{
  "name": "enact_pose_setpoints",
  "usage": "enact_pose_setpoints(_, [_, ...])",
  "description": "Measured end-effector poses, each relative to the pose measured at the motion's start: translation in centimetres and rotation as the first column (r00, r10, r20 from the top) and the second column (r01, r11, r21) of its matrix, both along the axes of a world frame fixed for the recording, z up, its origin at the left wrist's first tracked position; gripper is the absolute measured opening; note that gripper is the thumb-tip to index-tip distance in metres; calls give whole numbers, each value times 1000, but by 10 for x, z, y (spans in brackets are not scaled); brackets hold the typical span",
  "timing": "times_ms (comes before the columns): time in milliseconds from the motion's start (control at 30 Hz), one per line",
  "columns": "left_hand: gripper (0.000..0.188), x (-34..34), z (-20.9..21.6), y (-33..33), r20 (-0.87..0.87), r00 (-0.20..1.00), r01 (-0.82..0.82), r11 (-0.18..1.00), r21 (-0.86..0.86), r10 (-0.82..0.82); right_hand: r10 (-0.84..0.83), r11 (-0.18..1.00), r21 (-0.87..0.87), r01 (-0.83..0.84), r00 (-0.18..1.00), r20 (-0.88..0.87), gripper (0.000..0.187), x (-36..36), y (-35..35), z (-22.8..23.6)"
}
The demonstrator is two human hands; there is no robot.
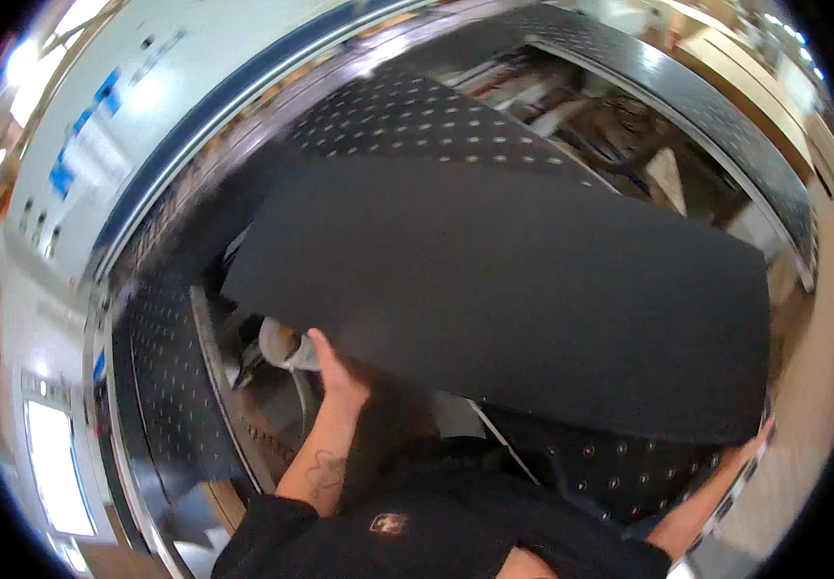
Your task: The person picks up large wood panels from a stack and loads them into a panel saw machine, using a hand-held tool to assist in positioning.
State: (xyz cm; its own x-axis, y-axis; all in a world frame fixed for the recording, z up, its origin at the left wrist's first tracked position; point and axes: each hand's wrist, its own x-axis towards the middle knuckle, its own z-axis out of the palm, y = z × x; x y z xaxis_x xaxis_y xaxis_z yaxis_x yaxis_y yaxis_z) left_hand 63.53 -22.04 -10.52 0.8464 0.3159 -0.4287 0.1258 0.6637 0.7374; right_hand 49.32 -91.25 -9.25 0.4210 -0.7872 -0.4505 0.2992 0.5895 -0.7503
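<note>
Big dark sheet (513,289), flat and matte, fills the middle of the head view, held up off the perforated black panel (436,121) behind it. Left hand (338,372) grips the sheet's lower left edge from below; thumb side shows, the fingers go under the sheet and are hidden, so cannot tell how they lie. Right hand (752,446) is at the sheet's lower right corner, mostly covered by it; only fingertips peek out against the edge, and whether they are closed cannot be told. More perforated black panel (161,367) sits left of the sheet, curving with the lens. A shiny metal frame rail (195,125) arcs above and left of the sheet. Light grey rounded part (282,345) lies just beside the left hand, under the sheet edge. Person's dark shirt (417,526) is below the sheet. Motion blur on the left side.
</note>
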Motion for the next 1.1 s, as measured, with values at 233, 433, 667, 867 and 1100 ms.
enact_pose_setpoints(233, [56, 35, 14, 60, 30, 983, -176, 976, -130, 182, -61, 904, -426, -36, 975, -213, 67, 8, 46, -42])
enact_pose_setpoints(433, [62, 66, 28, 138, 21, 978, -203, 974, -98, 206, 88, 909, -378, -173, 969, -233, 78, 83, 108, -45])
enact_pose_setpoints(667, [65, 85, 28, 251, 54, 940, -327, 936, -134, 336, 193, 905, -342, -254, 960, -202, 92, 204, 249, -15])
enact_pose_setpoints(867, [97, 78, -3, 381, 26, 792, -568, 720, 398, 610, 159, 905, -363, -224, 967, -199, 83, 300, 304, -77])
enact_pose_setpoints(1100, [95, 109, 31, 480, 4, 611, -733, 563, 382, 792, 417, 744, -473, -471, 882, -221, 75, 450, 412, -73])
